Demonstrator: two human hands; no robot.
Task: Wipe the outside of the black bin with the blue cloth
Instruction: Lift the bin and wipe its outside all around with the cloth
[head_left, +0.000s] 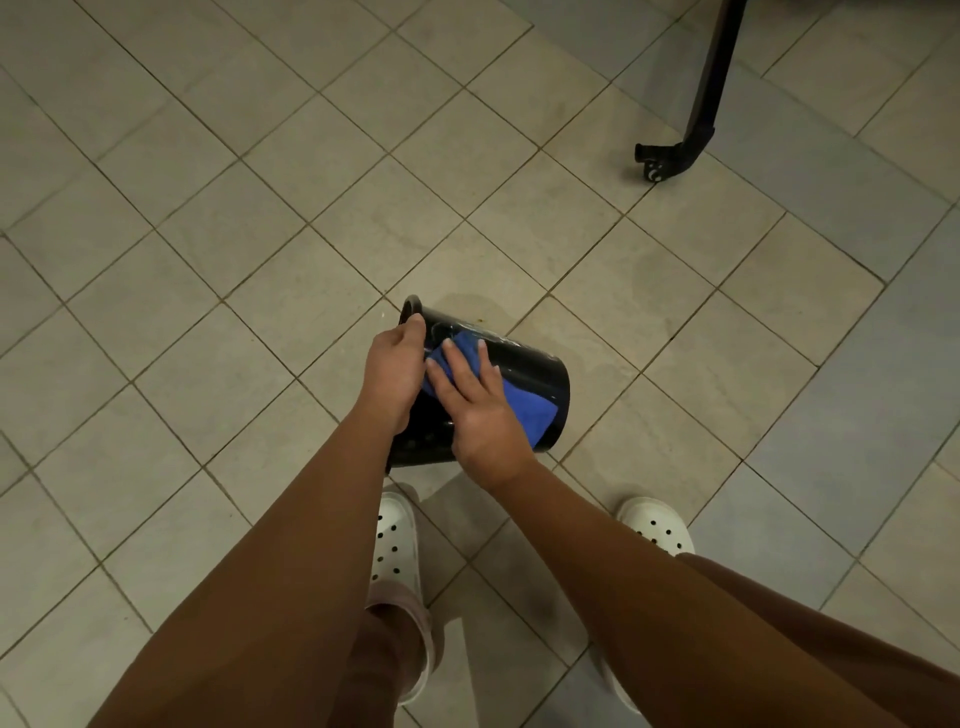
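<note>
Just below the frame's centre, the left hand (395, 374) grips the rim of the black bin (519, 358), fingers curled over its edge. The bin is tipped on its side, mouth to the left and base to the right, so its long axis runs across the frame. Its inside is hidden. The right hand (478, 410) presses flat, fingers straight, on the blue cloth (535, 410) against the bin's upturned wall. The next stroke probably runs rightward along that axis.

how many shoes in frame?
2. Left shoe sits just below the bin; right shoe is further right. Each is partly covered, but no third shows.
</note>
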